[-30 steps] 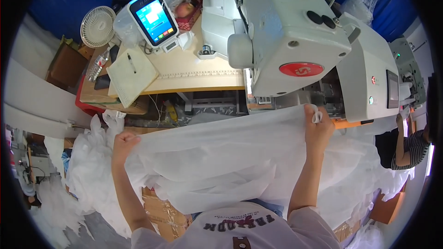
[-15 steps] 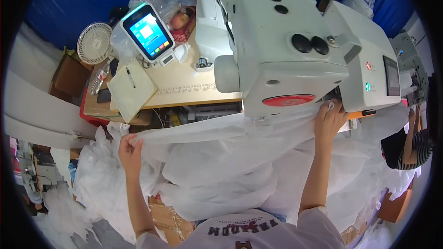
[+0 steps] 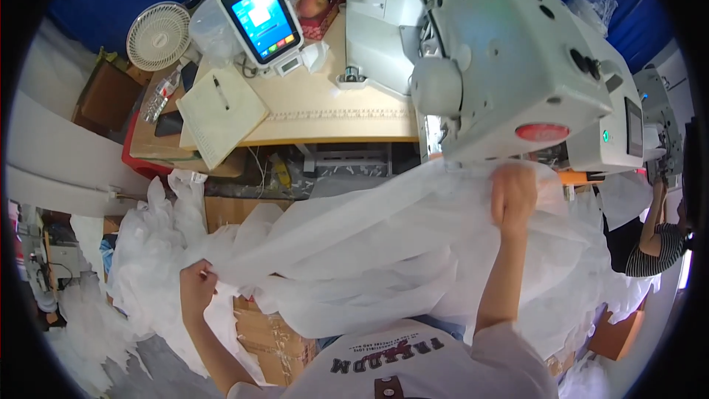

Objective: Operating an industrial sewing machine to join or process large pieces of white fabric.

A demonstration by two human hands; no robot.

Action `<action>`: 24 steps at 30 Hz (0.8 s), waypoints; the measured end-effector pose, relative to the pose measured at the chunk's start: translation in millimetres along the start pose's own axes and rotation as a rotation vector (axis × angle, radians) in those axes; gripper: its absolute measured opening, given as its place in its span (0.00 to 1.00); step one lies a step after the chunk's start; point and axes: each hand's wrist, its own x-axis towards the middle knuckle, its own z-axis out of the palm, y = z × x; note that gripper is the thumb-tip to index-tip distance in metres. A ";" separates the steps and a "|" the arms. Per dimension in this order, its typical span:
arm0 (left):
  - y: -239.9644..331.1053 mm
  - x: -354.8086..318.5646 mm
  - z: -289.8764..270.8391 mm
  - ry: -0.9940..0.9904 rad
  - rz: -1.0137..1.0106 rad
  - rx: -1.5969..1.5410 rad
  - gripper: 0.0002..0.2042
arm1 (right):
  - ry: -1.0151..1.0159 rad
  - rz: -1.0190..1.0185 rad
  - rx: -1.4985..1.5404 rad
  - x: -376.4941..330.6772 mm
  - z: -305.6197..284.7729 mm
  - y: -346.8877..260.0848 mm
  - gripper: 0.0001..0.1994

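A sheer white fabric (image 3: 354,240) spreads across my lap and up to the front of a large pale sewing machine (image 3: 509,81). At the left, my left hand (image 3: 198,286) is closed on the fabric's edge, pinching it. Just below the machine head, my right hand (image 3: 514,191) is closed in a fist on the same fabric. Between the two hands the cloth is drawn into a long slanting fold. The fingertips of my right hand are hidden behind its back.
Behind stands a wooden worktable (image 3: 332,127) with a printed ruler, a lit touchscreen (image 3: 262,18), a notebook (image 3: 221,114) with a pen, and a white fan (image 3: 158,35). More white cloth (image 3: 159,244) heaps at the left. Another person (image 3: 653,247) works at the far right.
My left hand has moved down and slightly left with the fabric edge. My right hand has dropped a little below the machine head. The view has shifted, so the machine appears farther right.
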 end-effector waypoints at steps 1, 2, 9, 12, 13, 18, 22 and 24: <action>-0.3 -5.7 -3.8 -0.004 -0.001 -0.004 0.01 | -0.049 0.078 -0.035 7.7 1.9 3.8 0.14; 2.4 -10.3 -4.5 0.077 -0.051 -0.009 0.01 | -0.095 0.146 -0.064 13.9 4.8 6.8 0.15; -32.4 21.1 -2.1 0.249 -0.104 -0.621 0.04 | -0.794 0.487 0.146 31.3 -2.8 -22.3 0.12; -44.8 35.6 -5.4 0.322 0.054 -0.136 0.03 | -0.849 0.612 0.162 25.4 -0.7 -43.5 0.11; -48.5 43.6 -2.0 0.311 0.051 -0.136 0.03 | -0.685 0.525 0.179 20.6 2.0 -52.5 0.11; -18.0 79.5 6.3 0.152 0.141 -0.159 0.02 | -0.597 0.481 0.262 7.2 -13.1 -19.2 0.12; 0.5 54.7 5.3 -0.154 -0.050 -0.473 0.04 | -0.549 0.922 0.414 -21.3 -72.6 19.2 0.11; 0.2 60.3 3.6 -0.023 0.024 -0.801 0.04 | -0.373 1.093 0.949 -26.4 -84.1 21.6 0.05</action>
